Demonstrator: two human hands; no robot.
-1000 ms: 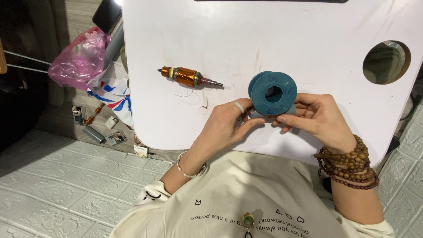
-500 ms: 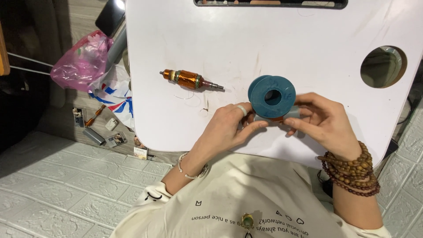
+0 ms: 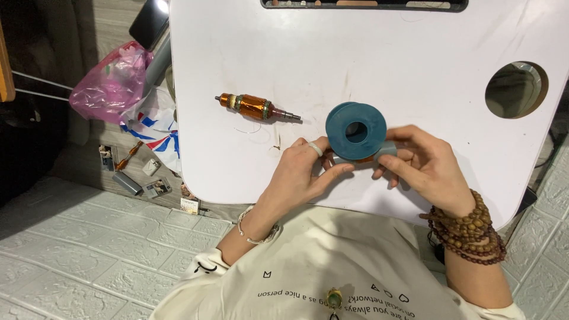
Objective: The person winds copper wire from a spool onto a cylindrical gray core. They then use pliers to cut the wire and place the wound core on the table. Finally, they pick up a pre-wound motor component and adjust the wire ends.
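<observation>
On the floor off the bench's left edge lie a pink plastic bag [image 3: 109,83], a red, white and blue printed wrapper [image 3: 155,127] and several small metal parts [image 3: 127,182].

On the white bench [image 3: 237,35], left of centre, a copper-wound motor armature [image 3: 256,107] lies on its side, shaft pointing right, apart from both hands.

The left hand [image 3: 302,175], with a ring on one finger and a thin bracelet at the wrist, comes up over the near edge. Its fingers are closed against the lower left side of a blue spool [image 3: 355,131].

The blue spool is held just above the bench, near the middle of the near edge, one round flange and its centre hole facing the camera. Copper-coloured winding shows beneath the flange.

The right hand [image 3: 430,169], its wrist wrapped in brown wooden beads [image 3: 471,234], pinches the spool's right end between thumb and fingers.

A round cut-out [image 3: 515,89] opens near the bench's right edge.
</observation>
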